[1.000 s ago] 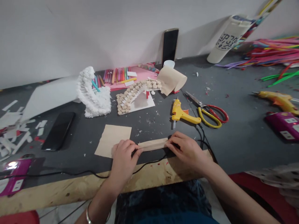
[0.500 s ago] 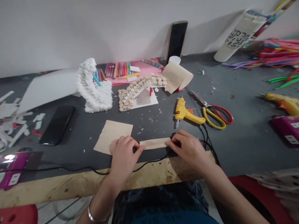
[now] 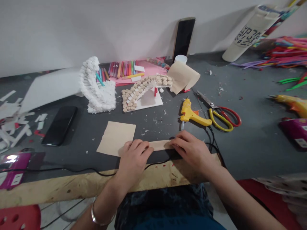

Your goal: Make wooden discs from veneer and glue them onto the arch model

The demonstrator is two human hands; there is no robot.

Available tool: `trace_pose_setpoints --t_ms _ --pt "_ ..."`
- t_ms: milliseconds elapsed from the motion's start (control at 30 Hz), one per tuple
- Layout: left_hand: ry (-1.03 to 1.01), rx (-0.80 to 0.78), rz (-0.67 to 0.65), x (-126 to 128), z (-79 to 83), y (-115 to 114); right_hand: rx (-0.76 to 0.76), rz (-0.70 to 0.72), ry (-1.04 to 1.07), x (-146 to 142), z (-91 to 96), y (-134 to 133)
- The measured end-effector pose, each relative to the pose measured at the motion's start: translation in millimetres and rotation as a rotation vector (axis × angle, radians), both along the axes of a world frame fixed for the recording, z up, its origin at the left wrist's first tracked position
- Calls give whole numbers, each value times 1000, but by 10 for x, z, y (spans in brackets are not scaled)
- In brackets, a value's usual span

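Observation:
Between my two hands a narrow folded strip of tan paper (image 3: 160, 145) lies near the table's front edge. My left hand (image 3: 135, 155) has its fingers closed at the strip's left end, which they cover. At the other end, my right hand (image 3: 188, 147) pinches the strip between thumb and fingers. A loose square of tan paper (image 3: 115, 137) lies flat just left of my left hand. Beyond my right hand rests a yellow glue gun (image 3: 193, 113), with scissors (image 3: 219, 111) beside it, their red and yellow handles towards me.
Behind are a white textured model (image 3: 99, 92), a small curved model covered in tan rolls (image 3: 141, 91) and a curled tan sheet (image 3: 181, 76). A black phone (image 3: 59, 126) lies left, near white scraps (image 3: 14, 123). A black cable (image 3: 86, 171) crosses the front edge.
My left hand has shifted right along the strip, covering more of its left end. My right fingers have moved slightly inward, so less of the strip shows between my hands.

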State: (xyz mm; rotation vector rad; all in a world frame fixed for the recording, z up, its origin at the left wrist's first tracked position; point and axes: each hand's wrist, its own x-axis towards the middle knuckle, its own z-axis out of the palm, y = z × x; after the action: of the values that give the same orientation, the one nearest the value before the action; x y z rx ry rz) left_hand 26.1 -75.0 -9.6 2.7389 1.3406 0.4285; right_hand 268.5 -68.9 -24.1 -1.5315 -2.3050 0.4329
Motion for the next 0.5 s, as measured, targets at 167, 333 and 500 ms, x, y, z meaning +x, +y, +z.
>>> trace_pose_setpoints --t_ms 167,333,500 --pt "84 1 -37 23 57 9 78 86 -76 19 42 -19" --pt "132 28 -80 8 18 26 82 111 -124 -3 105 -27" --pt "82 53 -6 52 -15 19 171 161 -198 -107 143 3"
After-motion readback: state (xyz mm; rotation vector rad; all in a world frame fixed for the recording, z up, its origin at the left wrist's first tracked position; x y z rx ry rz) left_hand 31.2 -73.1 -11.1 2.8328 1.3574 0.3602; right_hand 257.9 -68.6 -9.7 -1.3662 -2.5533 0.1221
